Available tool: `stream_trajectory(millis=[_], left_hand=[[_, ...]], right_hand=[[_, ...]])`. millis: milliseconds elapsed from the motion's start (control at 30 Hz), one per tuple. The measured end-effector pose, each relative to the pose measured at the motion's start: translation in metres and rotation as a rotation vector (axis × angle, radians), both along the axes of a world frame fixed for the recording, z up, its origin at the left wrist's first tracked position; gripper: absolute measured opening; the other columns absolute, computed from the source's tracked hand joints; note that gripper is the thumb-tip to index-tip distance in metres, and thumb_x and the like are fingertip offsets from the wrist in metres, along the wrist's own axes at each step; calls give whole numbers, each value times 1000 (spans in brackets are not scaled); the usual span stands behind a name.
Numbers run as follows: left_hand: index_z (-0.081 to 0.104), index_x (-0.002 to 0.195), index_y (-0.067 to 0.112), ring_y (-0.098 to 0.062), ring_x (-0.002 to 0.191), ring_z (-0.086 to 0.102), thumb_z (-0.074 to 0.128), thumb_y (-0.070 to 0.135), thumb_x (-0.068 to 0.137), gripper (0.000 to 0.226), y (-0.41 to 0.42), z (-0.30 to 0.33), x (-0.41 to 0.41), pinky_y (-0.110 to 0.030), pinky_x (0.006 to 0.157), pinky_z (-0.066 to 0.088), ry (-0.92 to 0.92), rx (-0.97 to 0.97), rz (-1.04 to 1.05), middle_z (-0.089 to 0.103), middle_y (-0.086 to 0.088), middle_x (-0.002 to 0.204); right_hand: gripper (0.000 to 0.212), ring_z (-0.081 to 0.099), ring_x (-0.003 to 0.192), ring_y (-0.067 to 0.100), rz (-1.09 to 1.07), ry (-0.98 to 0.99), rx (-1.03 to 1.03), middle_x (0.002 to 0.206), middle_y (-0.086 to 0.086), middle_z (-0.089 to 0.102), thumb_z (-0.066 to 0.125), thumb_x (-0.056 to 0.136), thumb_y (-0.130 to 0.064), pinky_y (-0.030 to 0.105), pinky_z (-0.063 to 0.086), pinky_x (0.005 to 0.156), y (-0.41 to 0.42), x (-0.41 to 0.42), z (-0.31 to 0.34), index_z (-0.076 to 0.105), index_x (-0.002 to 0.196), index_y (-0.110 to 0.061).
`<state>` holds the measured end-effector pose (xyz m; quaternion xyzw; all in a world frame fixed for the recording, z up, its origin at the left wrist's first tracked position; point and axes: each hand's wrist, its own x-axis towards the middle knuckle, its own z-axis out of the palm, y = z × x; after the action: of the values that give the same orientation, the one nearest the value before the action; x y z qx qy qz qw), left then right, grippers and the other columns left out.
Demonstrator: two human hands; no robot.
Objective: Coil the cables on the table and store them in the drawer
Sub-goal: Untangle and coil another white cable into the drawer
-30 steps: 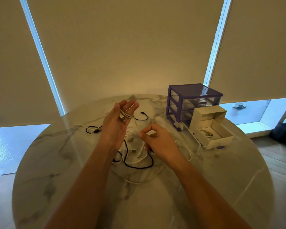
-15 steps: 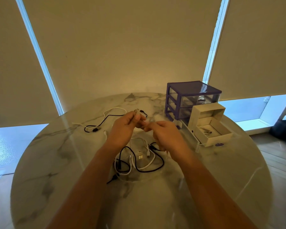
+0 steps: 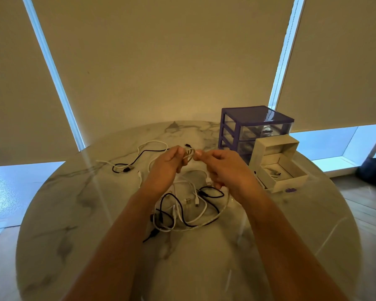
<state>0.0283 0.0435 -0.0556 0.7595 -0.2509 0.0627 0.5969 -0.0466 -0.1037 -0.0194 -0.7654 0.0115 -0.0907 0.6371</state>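
Marble table [image 3: 74, 213], left hand [image 3: 164, 168] and right hand [image 3: 224, 168] pinching half-hidden white coil [image 3: 189, 154]

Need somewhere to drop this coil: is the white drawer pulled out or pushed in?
Pulled out. The white drawer sits out in front of the purple organizer, its inside showing, with a coiled cable in it.

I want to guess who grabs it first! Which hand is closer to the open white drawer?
Right. The right hand is just beside the open white drawer; the left hand is farther away, beyond the right one.
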Motion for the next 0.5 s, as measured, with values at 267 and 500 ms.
stream_trajectory(millis=[267,500], left_hand=[[44,72,13,-10,56,35,34,21,105,35,15,11,9,-22,73,52,314,-570,29,32,0,58],[46,75,14,-9,51,39,34,24,105,34,16,15,4,-34,90,51,403,-697,-104,37,4,56]], right_hand=[[25,52,51,13,290,215,428,57,-1,45,51,97,-22,33,57,61,-16,-12,-1,64,109,-4],[26,17,44,6,250,126,759,56,-4,20,39,102,-33,17,21,33,-9,-1,7,56,94,-13]])
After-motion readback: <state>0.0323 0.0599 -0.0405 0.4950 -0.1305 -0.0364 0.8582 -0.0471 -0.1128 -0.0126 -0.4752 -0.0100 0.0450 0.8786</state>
